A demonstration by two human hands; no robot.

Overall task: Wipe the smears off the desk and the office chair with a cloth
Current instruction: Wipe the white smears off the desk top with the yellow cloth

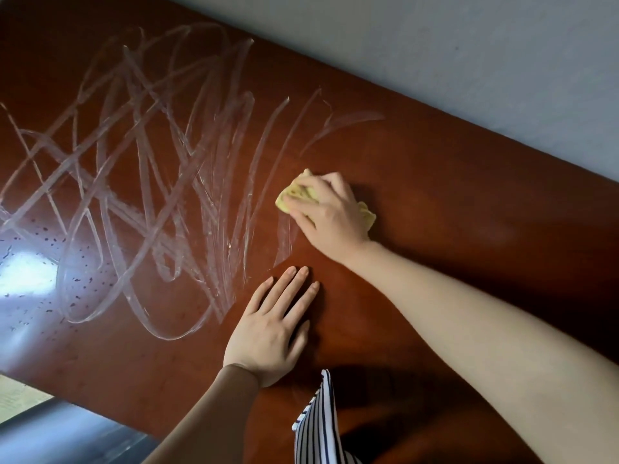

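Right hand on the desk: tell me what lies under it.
A crumpled yellow cloth lies under the right hand, on the glossy reddish-brown wooden desk. Only its two ends show; its middle and the desk beneath are covered.

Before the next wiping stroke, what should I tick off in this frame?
1. Cloth gripped by the right hand: ok.
2. Cloth pressed on the desk: ok.
3. Left hand flat on the desk: ok.
4. Smears cleared: not ok, most lie left of the cloth.
5. Office chair wiped: cannot tell, it is out of view.
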